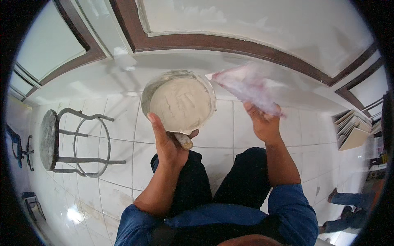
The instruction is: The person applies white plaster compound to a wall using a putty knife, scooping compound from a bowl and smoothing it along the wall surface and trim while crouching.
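My left hand [167,145] supports a round pan [146,100] from below, thumb up along its side and fingers curled beneath. Thick cream-coloured paste [180,100] with ridges on its surface fills much of the pan. A short worn handle [184,141] pokes out over my left palm; I cannot tell if it belongs to the pan. To the right, my right hand [264,123] grips a whitish, pink-tinted plastic bag [250,84], smeared by motion. The bag's pointed end reaches left, close to the pan's rim.
Just ahead rises a white panelled wall with brown trim [193,42]. A round metal stool [50,139] lies on its side on the tiled floor [119,172] at left. Flat boards [353,128] lean at the right. Another person's legs [349,211] appear at lower right.
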Demonstrator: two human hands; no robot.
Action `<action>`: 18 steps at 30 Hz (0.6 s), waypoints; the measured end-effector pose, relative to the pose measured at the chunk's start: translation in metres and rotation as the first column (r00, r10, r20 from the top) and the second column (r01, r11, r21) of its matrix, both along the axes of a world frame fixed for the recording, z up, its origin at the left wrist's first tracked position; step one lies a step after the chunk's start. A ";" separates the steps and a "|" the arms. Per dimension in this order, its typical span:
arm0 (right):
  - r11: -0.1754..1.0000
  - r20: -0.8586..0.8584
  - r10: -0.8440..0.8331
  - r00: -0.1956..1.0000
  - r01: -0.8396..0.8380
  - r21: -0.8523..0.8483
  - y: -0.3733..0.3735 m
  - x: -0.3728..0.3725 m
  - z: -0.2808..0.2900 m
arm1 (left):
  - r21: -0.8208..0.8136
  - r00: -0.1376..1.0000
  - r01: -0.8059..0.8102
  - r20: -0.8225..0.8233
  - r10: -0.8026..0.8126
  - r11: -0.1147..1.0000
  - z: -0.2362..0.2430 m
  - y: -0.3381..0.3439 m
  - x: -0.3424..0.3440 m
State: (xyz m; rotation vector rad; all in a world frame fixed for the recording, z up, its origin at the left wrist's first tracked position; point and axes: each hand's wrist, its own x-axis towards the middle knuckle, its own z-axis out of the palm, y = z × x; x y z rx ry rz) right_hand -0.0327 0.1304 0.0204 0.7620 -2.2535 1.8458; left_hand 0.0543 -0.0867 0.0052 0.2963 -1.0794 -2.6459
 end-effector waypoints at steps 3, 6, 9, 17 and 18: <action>0.940 -0.328 0.336 0.883 -0.335 0.062 -0.003 -0.011 -0.009 | 0.021 0.999 0.039 0.004 -0.039 0.999 -0.005 -0.003 0.000; 0.911 -0.451 0.356 0.818 -0.196 0.363 -0.008 -0.009 -0.017 | 0.085 1.000 -0.012 0.003 0.012 0.996 -0.009 -0.003 -0.002; 0.857 -0.508 0.368 0.778 -0.072 0.511 -0.005 -0.011 -0.019 | 0.044 1.000 0.000 -0.028 0.002 0.999 -0.005 -0.003 -0.001; 0.704 -0.561 0.282 0.778 0.229 0.672 0.021 -0.015 -0.017 | -0.067 0.999 -0.018 0.034 0.020 0.998 -0.006 0.001 0.001; 0.678 -0.589 0.280 0.758 0.279 0.681 0.027 -0.017 -0.016 | -0.063 0.998 -0.031 0.056 0.035 0.997 -0.006 0.002 0.001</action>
